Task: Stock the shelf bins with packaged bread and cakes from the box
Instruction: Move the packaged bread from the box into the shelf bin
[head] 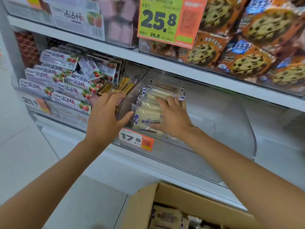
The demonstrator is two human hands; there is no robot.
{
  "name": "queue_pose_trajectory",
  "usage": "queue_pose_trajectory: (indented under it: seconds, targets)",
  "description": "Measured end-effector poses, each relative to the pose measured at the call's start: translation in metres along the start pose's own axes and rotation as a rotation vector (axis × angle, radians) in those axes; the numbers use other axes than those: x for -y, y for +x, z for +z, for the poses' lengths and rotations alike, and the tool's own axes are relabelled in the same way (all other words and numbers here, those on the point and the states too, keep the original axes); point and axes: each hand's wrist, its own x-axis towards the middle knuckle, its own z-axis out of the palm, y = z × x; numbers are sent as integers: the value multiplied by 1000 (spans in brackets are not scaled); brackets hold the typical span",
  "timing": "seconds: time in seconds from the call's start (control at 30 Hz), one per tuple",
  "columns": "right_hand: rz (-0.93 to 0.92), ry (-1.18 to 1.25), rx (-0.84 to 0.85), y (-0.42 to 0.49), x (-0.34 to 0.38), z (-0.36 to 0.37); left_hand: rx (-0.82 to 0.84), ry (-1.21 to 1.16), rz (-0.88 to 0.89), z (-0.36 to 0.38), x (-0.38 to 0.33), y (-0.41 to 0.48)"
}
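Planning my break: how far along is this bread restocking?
Done: bread packs stacked at the left of the clear bin. In hand: right hand presses them, left hand touches the divider. Left: most of the bin is bare; the box holds more packs.

Bright, even light; perhaps motion-blurred edges

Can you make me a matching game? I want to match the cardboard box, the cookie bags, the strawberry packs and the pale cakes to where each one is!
Things
1. cardboard box
2. cookie bags
3. strawberry packs
4. pale cake packs

Places
A. under the right hand
B. up high on the right
C. lowest down, nearest the camera
D. just left of the left hand

Pairs: 1-C, 2-B, 3-D, 4-A
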Motion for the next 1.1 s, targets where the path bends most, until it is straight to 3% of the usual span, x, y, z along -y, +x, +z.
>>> queue_pose_trajectory:
  seconds: [0.23,0.43,0.57,0.67,0.73,0.83,0.93,1.0,1.1]
  targets:
    - [-113,88,56,-3,-6,-3,-9,-5,-12,0,-2,-1]
    - [-36,176,177,-12,-10,-12,-64,62,-34,-4,-13,-13]
    - [46,407,-65,-43,-13,-36,-32,-17,18,-11,-45,-35]
    - [92,485,-249,-93,-6,-53,124,-139,10,-10,-80,-58]
    - [117,517,-261,-134,-4,-57,242,-167,4,-5,-105,-80]
    - [157,534,-118,-205,-10,-47,421,-185,-21,6,-134,-122]
    - [225,534,168,-286,-26,-27,616,-224,-116,18,-150,-168]
    - [323,561,381,-341,-42,-10,730,-193,-147,30,-155,-196]
    - [535,633,490,-410,-72,20,845,-184,-219,47,-161,-230]
